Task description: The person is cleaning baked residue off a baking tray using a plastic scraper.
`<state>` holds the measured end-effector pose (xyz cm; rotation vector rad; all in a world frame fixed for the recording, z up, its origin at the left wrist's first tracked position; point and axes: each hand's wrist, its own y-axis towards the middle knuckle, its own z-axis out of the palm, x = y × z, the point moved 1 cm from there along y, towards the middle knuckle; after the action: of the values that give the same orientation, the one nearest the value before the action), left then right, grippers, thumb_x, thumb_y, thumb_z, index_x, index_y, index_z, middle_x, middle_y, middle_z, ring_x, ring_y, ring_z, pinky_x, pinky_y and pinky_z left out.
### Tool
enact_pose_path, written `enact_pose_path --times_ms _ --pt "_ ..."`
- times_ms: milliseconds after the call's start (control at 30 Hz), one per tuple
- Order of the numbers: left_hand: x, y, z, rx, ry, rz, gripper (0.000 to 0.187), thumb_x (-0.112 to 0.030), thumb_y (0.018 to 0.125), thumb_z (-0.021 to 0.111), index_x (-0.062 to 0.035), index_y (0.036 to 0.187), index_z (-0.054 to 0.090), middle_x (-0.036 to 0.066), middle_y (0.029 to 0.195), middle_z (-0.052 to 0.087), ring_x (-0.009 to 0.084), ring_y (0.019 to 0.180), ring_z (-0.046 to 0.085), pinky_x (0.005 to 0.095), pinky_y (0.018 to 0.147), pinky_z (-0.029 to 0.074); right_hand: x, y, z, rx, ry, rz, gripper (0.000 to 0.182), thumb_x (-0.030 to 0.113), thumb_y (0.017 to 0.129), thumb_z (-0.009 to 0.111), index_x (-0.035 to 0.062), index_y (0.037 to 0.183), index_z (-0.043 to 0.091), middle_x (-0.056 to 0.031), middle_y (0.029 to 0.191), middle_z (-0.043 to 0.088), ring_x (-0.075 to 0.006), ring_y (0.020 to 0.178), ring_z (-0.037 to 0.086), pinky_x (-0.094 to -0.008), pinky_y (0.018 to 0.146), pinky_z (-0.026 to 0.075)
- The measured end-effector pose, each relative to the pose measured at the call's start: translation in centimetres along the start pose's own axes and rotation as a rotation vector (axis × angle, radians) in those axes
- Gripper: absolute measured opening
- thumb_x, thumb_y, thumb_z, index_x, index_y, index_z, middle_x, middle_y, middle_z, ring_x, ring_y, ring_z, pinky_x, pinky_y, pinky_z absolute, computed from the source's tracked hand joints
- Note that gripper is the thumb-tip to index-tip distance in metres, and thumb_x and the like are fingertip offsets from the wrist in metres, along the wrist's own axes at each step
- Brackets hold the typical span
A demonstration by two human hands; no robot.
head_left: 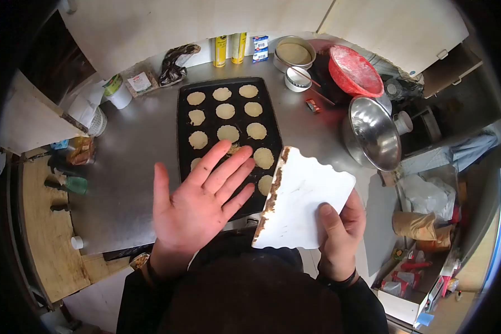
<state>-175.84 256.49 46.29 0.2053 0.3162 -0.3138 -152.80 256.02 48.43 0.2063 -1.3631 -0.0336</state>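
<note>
My left hand (197, 200) is held palm up with its fingers spread, holding nothing; dark specks mark the palm and fingers. In my right hand (342, 231) is a white scraper (303, 200) with wavy edges, gripped at its right side between thumb and fingers. Brown residue runs along the scraper's left edge. Beneath and beyond both hands lies a black baking tray (185, 128) bearing several flat, round pale dough pieces (225, 111). My left hand and the scraper hide part of the tray's near half.
The tray rests on a steel table (128, 167). At the back right are a red bowl (355, 69), a steel bowl (374, 133), a small white bowl (298, 79) and a round pan (294, 53). Yellow cans (220, 51) stand behind the tray. A green bottle (75, 185) is at left.
</note>
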Motion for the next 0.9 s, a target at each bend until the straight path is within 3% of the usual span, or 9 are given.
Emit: enact_pose_path --times_ms 267,467,667,900 --pt "0.0 0.3 -0.1 -0.083 -0.091 0.015 0.09 -0.074 0.091 0.014 -0.0104 0.154 0.008 0.018 0.16 0.01 0.0309 0.148 0.008 0.0476 0.119 0.004 -1.7 0.1 0.3 -0.144 0.02 0.041 0.046 0.007 0.089 0.058 -0.0062 0.132 0.049 -0.015 0.124 0.06 -0.0215 0.112 0.059 -0.0329 0.098 0.044" --pt "-0.3 0.3 -1.2 -0.098 -0.088 0.038 0.09 -0.074 0.091 0.013 -0.0101 0.154 0.009 0.018 0.159 0.012 0.0312 0.148 0.009 0.0483 0.118 0.005 -2.8 0.3 -0.1 -0.098 0.056 0.053 0.044 0.002 0.089 0.055 -0.0076 0.132 0.048 -0.0166 0.124 0.06 -0.0224 0.111 0.06 -0.0328 0.098 0.044" --pt "-0.9 0.0 -2.0 -0.11 -0.077 0.093 0.09 -0.073 0.092 0.012 -0.0086 0.154 0.008 0.019 0.159 0.011 0.0338 0.148 0.008 0.051 0.118 0.005 -3.9 0.5 -1.0 -0.183 0.022 0.014 0.045 0.0 0.088 0.053 -0.0084 0.132 0.047 -0.0176 0.124 0.06 -0.0225 0.11 0.06 -0.0328 0.097 0.045" --pt "-2.9 -2.4 -5.9 -0.288 -0.013 0.285 0.087 -0.07 0.094 0.015 -0.0079 0.154 0.01 0.023 0.157 0.014 0.0342 0.147 0.012 0.0534 0.117 0.01 -4.0 1.0 -7.0 -0.463 -0.102 -0.064 0.046 0.003 0.087 0.053 -0.0086 0.131 0.048 -0.0181 0.119 0.062 -0.0236 0.105 0.063 -0.0328 0.093 0.049"
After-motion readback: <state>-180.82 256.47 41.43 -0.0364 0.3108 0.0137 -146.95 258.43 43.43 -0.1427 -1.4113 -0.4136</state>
